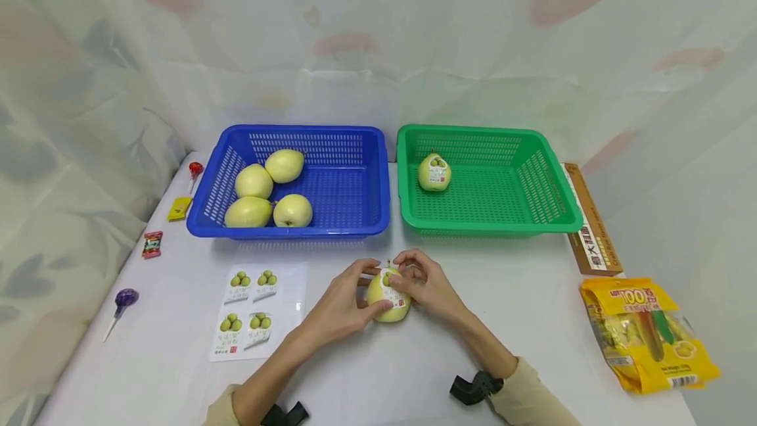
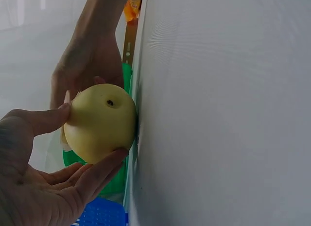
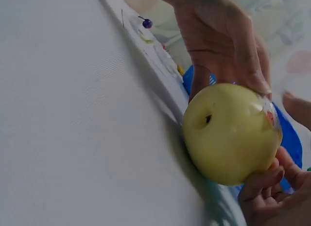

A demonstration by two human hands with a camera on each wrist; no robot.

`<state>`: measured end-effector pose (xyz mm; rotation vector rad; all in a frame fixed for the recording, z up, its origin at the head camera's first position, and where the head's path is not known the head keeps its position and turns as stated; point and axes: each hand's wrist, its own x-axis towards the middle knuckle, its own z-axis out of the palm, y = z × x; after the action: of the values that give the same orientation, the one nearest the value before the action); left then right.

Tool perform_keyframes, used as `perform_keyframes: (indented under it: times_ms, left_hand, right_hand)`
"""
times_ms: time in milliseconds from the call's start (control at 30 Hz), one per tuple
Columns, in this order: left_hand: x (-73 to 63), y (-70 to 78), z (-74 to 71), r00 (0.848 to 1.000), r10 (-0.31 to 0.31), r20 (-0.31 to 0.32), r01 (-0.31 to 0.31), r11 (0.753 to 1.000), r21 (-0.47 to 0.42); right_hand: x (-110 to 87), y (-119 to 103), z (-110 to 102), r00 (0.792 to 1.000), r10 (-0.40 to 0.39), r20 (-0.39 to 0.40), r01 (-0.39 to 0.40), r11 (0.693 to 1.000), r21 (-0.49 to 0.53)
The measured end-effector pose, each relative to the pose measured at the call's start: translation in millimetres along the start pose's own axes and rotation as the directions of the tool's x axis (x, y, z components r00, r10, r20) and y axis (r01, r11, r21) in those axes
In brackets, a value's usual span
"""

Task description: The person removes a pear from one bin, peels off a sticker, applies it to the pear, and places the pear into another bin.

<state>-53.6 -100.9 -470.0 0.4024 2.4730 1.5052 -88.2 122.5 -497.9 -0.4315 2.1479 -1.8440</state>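
A pale yellow-green pear [image 1: 390,315] stands stem-up at the table's front middle, a white printed sticker [image 1: 393,296] on its side. My left hand [image 1: 340,304] holds it, thumb on one side and fingers on the other, as the left wrist view shows around the pear [image 2: 99,124]. Curled fingers of my right hand [image 1: 434,291] touch its opposite side, with the right thumb over the sticker in the head view. In the right wrist view, the sticker [image 3: 270,114] lies partly out of sight round the pear's curve. A sheet [image 1: 290,340] bearing several pear stickers lies left of my hands.
Behind are a blue basket [image 1: 286,232] holding several plain pears and a green basket [image 1: 491,225] with one stickered pear [image 1: 434,179]. Lollipops and wrapped candies line the left edge, including a purple lollipop [image 1: 126,298]. Rightward lie a brown box [image 1: 597,229] and yellow bag [image 1: 668,363].
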Motion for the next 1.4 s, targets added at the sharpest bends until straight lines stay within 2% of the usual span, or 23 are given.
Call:
perform_keyframes:
  times_ms: [133,300,400,533,667,933,1100,1267,1400]
  left_hand:
    - [-0.9,1.2,0.6,1.0,0.02,0.002,-0.02,1.0,-0.003]
    - [-2.6,2.2,1.6,0.999,0.035,0.005,-0.035,0.999,0.001]
    - [-2.6,1.8,2.2,0.999,0.027,0.021,-0.027,0.999,-0.017]
    - [-2.3,0.7,2.9,0.999,0.032,0.038,-0.031,0.999,-0.019]
    - [-2.7,0.5,2.4,0.998,0.049,0.037,-0.049,0.999,0.006]
    - [-3.2,-0.2,-1.6,0.997,0.053,0.05,-0.055,0.998,0.03]
    - [-3.3,-1.9,-3.8,0.996,0.06,0.066,-0.061,0.998,0.016]
    - [-3.2,-3.5,-4.9,0.994,0.069,0.083,-0.067,0.998,-0.018]
    - [-1.7,-6.1,-6.9,0.992,0.068,0.103,-0.061,0.995,-0.074]
  right_hand:
    - [6.2,-4.9,5.6,1.0,-0.014,-0.014,0.013,0.995,-0.102]
    - [11.5,-3.9,9.1,0.996,0.044,-0.072,-0.048,0.997,-0.058]
    - [9.8,-0.3,5.0,0.998,0.043,-0.035,-0.044,0.999,-0.032]
    - [4.9,5.1,-2.7,0.999,-0.014,0.049,0.013,1.0,0.008]
    - [3.3,7.7,-5.0,0.997,-0.048,0.065,0.046,0.999,0.02]
    - [2.9,5.3,-0.5,0.997,0.068,0.037,-0.072,0.99,0.122]
    - [-0.5,7.0,-1.2,0.999,0.023,0.045,-0.027,0.996,0.089]
    - [-5.1,8.2,0.3,1.0,0.009,0.02,-0.011,0.997,0.077]
    - [-9.0,9.8,1.3,0.994,-0.11,0.014,0.111,0.994,-0.025]
